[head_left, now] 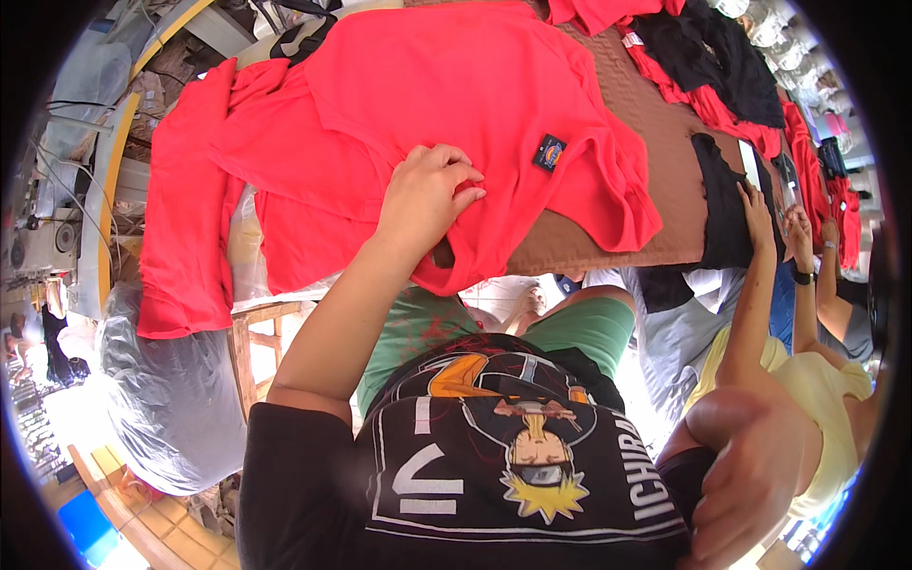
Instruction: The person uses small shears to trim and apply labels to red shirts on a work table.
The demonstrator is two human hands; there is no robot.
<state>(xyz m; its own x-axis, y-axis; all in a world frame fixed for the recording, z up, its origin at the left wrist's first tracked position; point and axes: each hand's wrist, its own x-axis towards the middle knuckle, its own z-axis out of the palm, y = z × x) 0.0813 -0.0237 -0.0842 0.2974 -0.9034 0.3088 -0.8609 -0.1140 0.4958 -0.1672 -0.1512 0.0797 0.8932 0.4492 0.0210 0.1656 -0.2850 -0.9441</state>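
Note:
A red shirt [446, 85] lies spread over the padded brown table [560, 242], with a small black label [549, 153] near its neck edge. My left hand [429, 195] rests on the shirt by the opening nearest me, its fingers curled and closed on the cloth with the thumb close to the forefinger. At the lower right my right hand [746, 475] is raised close to the camera and looks large and blurred. Its fingers are bent inward, and what they hold, if anything, is hidden. Red cloth [185, 209] hangs over the table's left end.
Co-workers stand along the table on the right; one person's hand [757, 217] touches a black cloth piece [722, 204]. More black cloth [708, 47] lies on red pieces at the far right. A plastic-wrapped bundle [161, 399] and a yellow-edged frame [119, 180] are on the left.

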